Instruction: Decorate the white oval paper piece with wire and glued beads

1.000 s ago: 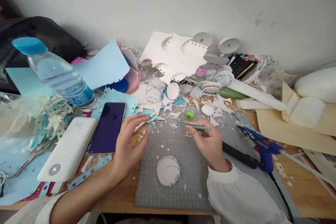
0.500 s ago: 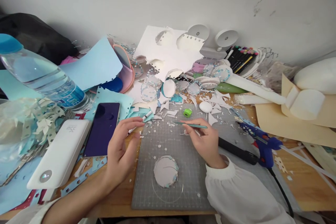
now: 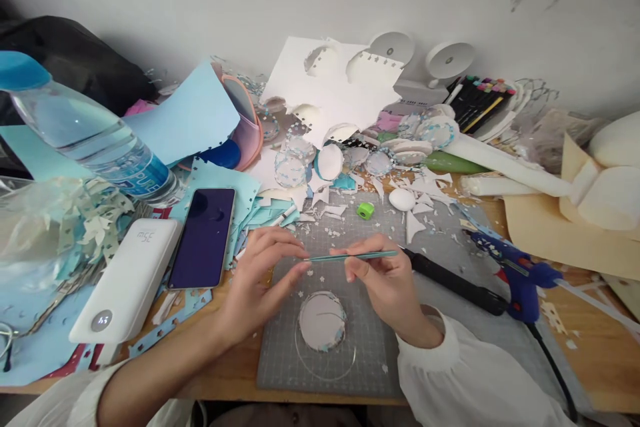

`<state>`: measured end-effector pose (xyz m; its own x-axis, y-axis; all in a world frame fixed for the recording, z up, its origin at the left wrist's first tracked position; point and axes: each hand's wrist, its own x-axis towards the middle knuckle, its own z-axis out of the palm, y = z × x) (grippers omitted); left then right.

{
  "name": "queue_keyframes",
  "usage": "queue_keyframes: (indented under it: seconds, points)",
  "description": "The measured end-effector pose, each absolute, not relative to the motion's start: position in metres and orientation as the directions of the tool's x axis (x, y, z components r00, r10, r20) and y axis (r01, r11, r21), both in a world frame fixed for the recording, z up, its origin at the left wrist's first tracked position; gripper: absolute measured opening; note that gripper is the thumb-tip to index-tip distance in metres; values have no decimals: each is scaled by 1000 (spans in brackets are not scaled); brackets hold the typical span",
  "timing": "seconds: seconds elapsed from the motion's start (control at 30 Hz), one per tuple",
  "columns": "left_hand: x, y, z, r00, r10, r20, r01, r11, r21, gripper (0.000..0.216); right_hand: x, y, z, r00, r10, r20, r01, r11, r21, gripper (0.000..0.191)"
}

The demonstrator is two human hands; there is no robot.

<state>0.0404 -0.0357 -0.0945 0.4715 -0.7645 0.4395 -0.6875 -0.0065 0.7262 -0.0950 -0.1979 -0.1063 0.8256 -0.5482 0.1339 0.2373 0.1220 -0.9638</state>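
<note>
My right hand [image 3: 385, 280] pinches slim teal tweezers [image 3: 327, 258], held level with their tips to the left. At those tips, the thumb and fingertips of my left hand [image 3: 267, 267] come close together; whatever sits between them is too small to make out. Below and between both hands lies a round white paper disc [image 3: 320, 320] with pale blue bits along its rim. A clear round sheet [image 3: 311, 368] shows under it. Both rest on a grey cutting mat [image 3: 373, 367], where tiny white paper flowers [image 3: 310, 273] are scattered.
Behind the hands are a small green block [image 3: 365, 211], a white egg shape [image 3: 402, 199] and paper scraps. A phone [image 3: 203, 237], a white power bank [image 3: 125, 280] and a water bottle [image 3: 110, 140] stand left. At right lies a blue glue gun [image 3: 523, 273] with its cord.
My left hand has moved right, its fingers closing in at the tweezers' tips. The tweezers stay in my right hand. The view has shifted slightly.
</note>
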Motion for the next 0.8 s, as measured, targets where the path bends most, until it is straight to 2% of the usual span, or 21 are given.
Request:
queue_keyframes:
  seconds: [0.2,0.4,0.53,0.6,0.67,0.8]
  points:
    - [41,-35,-96,430,-778,458,-722,8,691,13,-97,-200,-105,835,-542,94,185,116,-976,7]
    - [41,-35,-93,459,-766,451,-715,-18,699,12,-97,-216,-107,796,-588,146,230,70,-971,5]
    - [44,-37,-96,532,-755,383,-730,-180,659,12,-96,-228,-105,674,-711,200,198,-87,-976,6]
    - [44,-38,-99,576,-739,349,-716,-250,651,21,-95,-230,-102,628,-745,227,130,-187,-974,7]
    - [44,-37,-100,600,-719,351,-702,-262,663,25,-94,-230,-100,612,-750,252,74,-263,-962,8]
    - [42,-34,-97,556,-705,441,-741,-181,646,13,-94,-229,-102,619,-715,324,10,-406,-914,3]
